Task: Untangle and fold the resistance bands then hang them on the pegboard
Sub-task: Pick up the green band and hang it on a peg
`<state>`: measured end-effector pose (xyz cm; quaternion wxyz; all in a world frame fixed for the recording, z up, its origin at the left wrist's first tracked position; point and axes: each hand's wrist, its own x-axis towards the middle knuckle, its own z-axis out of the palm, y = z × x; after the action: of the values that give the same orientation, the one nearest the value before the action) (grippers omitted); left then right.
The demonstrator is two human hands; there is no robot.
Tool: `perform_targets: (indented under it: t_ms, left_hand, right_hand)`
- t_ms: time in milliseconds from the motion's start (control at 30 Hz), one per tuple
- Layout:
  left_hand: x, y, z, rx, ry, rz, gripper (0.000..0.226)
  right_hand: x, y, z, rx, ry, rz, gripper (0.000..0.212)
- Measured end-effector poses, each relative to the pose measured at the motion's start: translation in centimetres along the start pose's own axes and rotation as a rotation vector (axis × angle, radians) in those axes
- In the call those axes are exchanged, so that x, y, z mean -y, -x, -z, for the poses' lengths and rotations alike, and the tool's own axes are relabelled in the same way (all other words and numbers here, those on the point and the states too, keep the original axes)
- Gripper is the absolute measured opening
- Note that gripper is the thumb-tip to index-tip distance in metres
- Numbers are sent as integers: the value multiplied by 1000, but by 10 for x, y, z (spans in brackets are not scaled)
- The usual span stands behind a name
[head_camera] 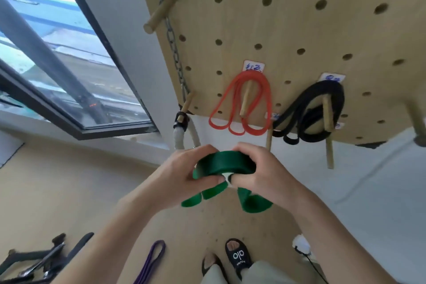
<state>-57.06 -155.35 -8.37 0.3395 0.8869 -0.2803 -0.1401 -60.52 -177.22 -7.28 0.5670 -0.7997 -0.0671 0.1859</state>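
Note:
A wide green resistance band (227, 163), folded into several layers, sits between both hands just below the wooden pegboard (288, 30). My left hand (182, 176) grips its left side and my right hand (265, 175) grips its right side; folded loops hang out beneath the fingers. On the pegboard a red band (239, 104) hangs over one peg and a black band (311, 110) over the peg to its right. A purple band (152, 260) lies on the floor by my feet.
A bare wooden peg (268, 139) sticks out just above my right hand, another (329, 153) further right. A chain (174, 46) and a rope handle (182, 129) hang at the pegboard's left edge. A window (57, 64) fills the left. Dark metal gear (34, 263) lies bottom left.

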Motion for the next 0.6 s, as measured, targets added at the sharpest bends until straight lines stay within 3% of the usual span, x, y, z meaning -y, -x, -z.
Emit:
perform_targets:
  t_ms: [100,300,433,600]
  left_hand:
    - [-9,-20,-7,48,118,-19,30]
    - [-25,-53,-28,138,165,-63,40]
    - [-29,-76,-42,164,200,-36,41]
    - [-30,-102,-55,216,186,18,31]
  right_hand:
    - [-9,19,19,-44,-153,-52,16]
    - [-32,36,33,-289,-352,-111,36]
    - [-48,42,46,-301,-300,-106,14]
    - [-64,45,73,-241,-114,-118,24]
